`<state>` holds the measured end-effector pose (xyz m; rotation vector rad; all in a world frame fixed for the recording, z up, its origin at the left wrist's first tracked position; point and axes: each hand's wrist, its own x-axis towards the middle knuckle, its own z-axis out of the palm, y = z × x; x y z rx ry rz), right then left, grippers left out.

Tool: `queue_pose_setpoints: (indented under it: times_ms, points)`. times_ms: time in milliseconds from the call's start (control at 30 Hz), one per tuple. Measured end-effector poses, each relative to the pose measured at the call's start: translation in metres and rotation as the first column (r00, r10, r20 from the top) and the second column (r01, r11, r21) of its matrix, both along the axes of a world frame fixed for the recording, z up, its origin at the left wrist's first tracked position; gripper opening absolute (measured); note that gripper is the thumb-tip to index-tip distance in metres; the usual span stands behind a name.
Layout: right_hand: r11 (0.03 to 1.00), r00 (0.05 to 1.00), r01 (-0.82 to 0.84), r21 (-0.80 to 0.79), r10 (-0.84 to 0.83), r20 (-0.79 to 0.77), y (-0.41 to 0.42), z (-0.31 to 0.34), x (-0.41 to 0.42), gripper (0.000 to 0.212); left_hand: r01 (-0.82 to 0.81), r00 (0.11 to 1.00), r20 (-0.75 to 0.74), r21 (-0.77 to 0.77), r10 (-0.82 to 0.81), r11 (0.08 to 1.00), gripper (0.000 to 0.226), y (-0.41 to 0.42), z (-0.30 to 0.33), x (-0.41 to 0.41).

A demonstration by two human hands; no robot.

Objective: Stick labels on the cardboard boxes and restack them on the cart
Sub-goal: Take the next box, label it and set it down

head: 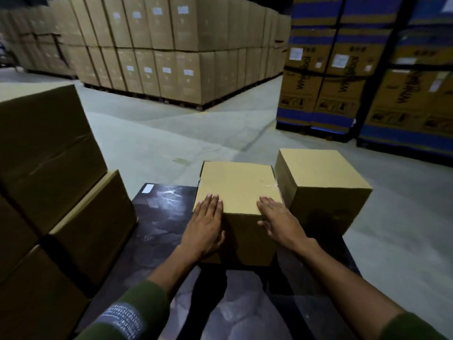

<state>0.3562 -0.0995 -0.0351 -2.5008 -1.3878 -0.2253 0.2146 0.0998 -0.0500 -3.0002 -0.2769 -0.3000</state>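
Observation:
A plain cardboard box [239,185] stands on the dark cart deck [161,217] in front of me. My left hand [204,225] lies flat over the box's near left top edge with straight fingers. My right hand [278,220] rests on the near right top edge, fingers spread. A second cardboard box [321,185] of similar size stands right beside it on the right. A white label [147,188] lies at the deck's far left corner. A strip of printed labels [122,317] is stuck on my left sleeve.
A stack of larger cardboard boxes [49,182] rises at the left of the cart. Pallets of brown cartons [171,57] fill the background, and blue-banded cartons [355,77] stand at the right. Grey concrete floor [196,133] lies between.

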Motion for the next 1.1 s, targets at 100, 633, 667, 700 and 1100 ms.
queue_pose_setpoints:
  times_ms: [100, 633, 667, 700, 1100]
  points:
    - [1.0, 0.999, 0.027, -0.004, -0.027, -0.033, 0.011, 0.003, 0.012, 0.055, 0.017, 0.999, 0.03, -0.01, -0.017, 1.0, 0.082, 0.011, -0.001, 0.015]
    - [0.998, 0.994, -0.02, -0.064, 0.013, -0.104, 0.025, 0.012, 0.069, 0.057, 0.024, 0.994, -0.108, -0.027, -0.027, 0.999, 0.09, 0.022, 0.014, 0.111]
    - [0.998, 0.99, -0.038, -0.048, 0.031, -0.135, 0.025, 0.015, 0.074, 0.056, 0.025, 0.994, -0.11, -0.024, -0.027, 0.999, 0.09, 0.024, 0.014, 0.114]
    - [0.999, 0.983, -0.048, -0.011, 0.045, -0.176, 0.024, 0.019, 0.08, 0.053, 0.025, 0.993, -0.115, -0.024, -0.027, 0.999, 0.091, 0.025, 0.015, 0.118]
    - [0.947, 0.945, 0.311, 0.084, -0.298, -0.134, -0.047, 0.031, 0.228, 0.03, 0.025, 0.991, -0.134, -0.025, -0.028, 0.999, 0.087, 0.026, 0.012, 0.173]
